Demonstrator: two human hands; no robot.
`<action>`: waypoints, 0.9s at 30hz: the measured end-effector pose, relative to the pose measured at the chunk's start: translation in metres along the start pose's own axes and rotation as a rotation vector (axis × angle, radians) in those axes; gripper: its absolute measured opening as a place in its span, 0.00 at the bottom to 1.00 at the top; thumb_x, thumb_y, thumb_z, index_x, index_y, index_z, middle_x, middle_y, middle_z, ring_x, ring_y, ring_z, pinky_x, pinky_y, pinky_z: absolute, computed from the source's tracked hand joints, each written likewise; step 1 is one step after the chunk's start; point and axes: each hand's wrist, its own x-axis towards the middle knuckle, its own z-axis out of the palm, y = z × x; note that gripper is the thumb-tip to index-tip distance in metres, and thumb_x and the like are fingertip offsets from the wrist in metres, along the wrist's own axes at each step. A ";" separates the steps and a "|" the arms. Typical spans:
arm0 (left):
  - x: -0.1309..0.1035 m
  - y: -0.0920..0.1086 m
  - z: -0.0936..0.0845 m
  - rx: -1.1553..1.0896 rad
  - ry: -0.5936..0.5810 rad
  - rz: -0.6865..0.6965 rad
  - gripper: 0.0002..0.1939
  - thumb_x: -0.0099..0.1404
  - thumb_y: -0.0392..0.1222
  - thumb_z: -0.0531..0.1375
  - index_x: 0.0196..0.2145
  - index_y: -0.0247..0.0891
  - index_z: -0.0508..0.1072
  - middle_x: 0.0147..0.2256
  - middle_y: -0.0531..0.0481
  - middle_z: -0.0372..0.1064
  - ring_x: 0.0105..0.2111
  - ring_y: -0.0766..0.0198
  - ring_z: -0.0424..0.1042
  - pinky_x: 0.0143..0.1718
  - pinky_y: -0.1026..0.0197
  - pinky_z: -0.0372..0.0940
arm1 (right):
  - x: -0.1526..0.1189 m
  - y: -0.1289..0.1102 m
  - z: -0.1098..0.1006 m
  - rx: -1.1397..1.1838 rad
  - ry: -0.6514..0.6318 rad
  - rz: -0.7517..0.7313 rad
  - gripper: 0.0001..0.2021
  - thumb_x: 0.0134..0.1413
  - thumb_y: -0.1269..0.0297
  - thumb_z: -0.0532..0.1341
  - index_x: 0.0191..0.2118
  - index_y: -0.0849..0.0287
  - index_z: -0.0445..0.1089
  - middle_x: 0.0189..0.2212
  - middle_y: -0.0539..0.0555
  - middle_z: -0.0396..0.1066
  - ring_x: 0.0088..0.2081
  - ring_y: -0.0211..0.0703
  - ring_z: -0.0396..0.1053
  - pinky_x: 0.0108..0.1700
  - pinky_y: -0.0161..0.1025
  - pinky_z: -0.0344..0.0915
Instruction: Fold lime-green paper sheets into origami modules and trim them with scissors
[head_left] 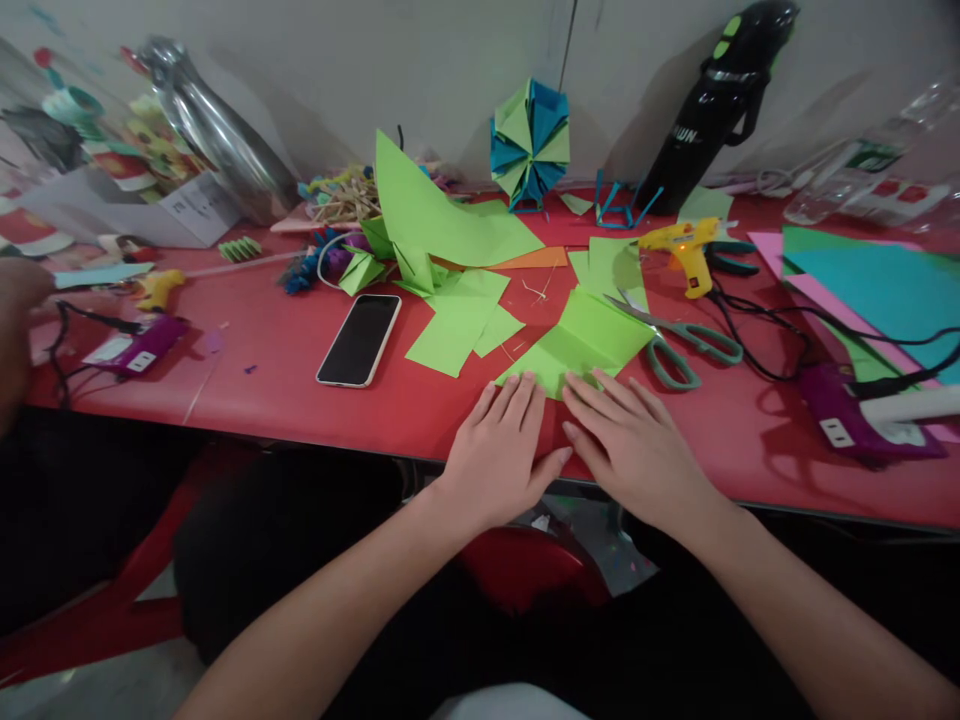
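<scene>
My left hand (504, 445) lies flat at the table's front edge, its fingertips on the near edge of a creased light green paper sheet (581, 335). Beside it my right hand (630, 440) also rests with fingers stretched out, touching the same sheet. Neither hand grips anything. Scissors (675, 340) with grey-green handles lie just right of the sheet, their blades partly over its corner. To the left are several cut green paper pieces (454, 325) and a smartphone (360, 340) with a dark screen.
On the red table (262, 410), a yellow glue gun (688, 255) and a purple power strip (862, 410) with black cords lie at right, near coloured paper sheets (892, 290). A folded paper wheel (531, 145) and a black bottle (712, 110) stand behind. Another person's hand (19, 310) is at far left.
</scene>
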 end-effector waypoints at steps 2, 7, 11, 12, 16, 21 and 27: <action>0.000 -0.001 -0.001 -0.003 -0.010 -0.010 0.38 0.76 0.60 0.47 0.70 0.26 0.57 0.72 0.33 0.50 0.72 0.47 0.50 0.73 0.44 0.48 | -0.002 -0.002 -0.003 0.003 -0.024 0.025 0.23 0.72 0.59 0.50 0.68 0.56 0.64 0.69 0.56 0.62 0.71 0.62 0.56 0.67 0.67 0.54; -0.001 -0.003 -0.006 -0.023 -0.042 -0.011 0.35 0.76 0.60 0.47 0.71 0.34 0.58 0.72 0.36 0.50 0.73 0.47 0.50 0.72 0.42 0.48 | -0.008 0.005 -0.007 0.036 -0.025 0.057 0.23 0.72 0.55 0.52 0.67 0.51 0.66 0.68 0.53 0.64 0.71 0.61 0.57 0.68 0.67 0.55; -0.001 -0.001 -0.007 -0.017 -0.010 -0.011 0.32 0.76 0.60 0.49 0.70 0.41 0.62 0.72 0.37 0.52 0.72 0.44 0.53 0.71 0.39 0.49 | -0.015 0.013 -0.009 0.022 -0.017 0.071 0.23 0.71 0.51 0.54 0.65 0.52 0.68 0.68 0.53 0.64 0.70 0.60 0.57 0.68 0.66 0.56; -0.001 0.000 -0.006 -0.014 0.002 -0.013 0.32 0.76 0.60 0.49 0.69 0.41 0.62 0.71 0.36 0.53 0.71 0.44 0.53 0.71 0.38 0.50 | -0.017 0.014 -0.009 0.013 -0.016 0.074 0.24 0.71 0.50 0.53 0.64 0.52 0.69 0.67 0.53 0.64 0.70 0.60 0.58 0.68 0.66 0.56; 0.001 0.005 -0.003 0.007 0.028 -0.012 0.31 0.75 0.59 0.50 0.69 0.43 0.62 0.70 0.33 0.55 0.71 0.41 0.55 0.70 0.36 0.51 | -0.019 0.016 -0.011 -0.023 0.011 0.069 0.22 0.70 0.51 0.54 0.61 0.53 0.72 0.66 0.54 0.67 0.69 0.62 0.60 0.68 0.66 0.56; 0.002 0.010 -0.003 0.025 0.015 -0.033 0.31 0.75 0.58 0.50 0.70 0.46 0.61 0.71 0.33 0.53 0.71 0.36 0.54 0.69 0.33 0.50 | -0.016 0.027 -0.013 -0.023 0.188 0.073 0.14 0.67 0.57 0.59 0.42 0.56 0.81 0.59 0.58 0.75 0.63 0.63 0.68 0.62 0.62 0.64; 0.001 0.009 -0.005 0.004 -0.032 -0.026 0.30 0.76 0.58 0.49 0.70 0.46 0.60 0.72 0.32 0.50 0.72 0.34 0.49 0.69 0.29 0.46 | -0.006 0.054 -0.012 0.228 0.390 0.293 0.11 0.62 0.58 0.63 0.45 0.58 0.75 0.45 0.61 0.80 0.46 0.57 0.78 0.51 0.55 0.73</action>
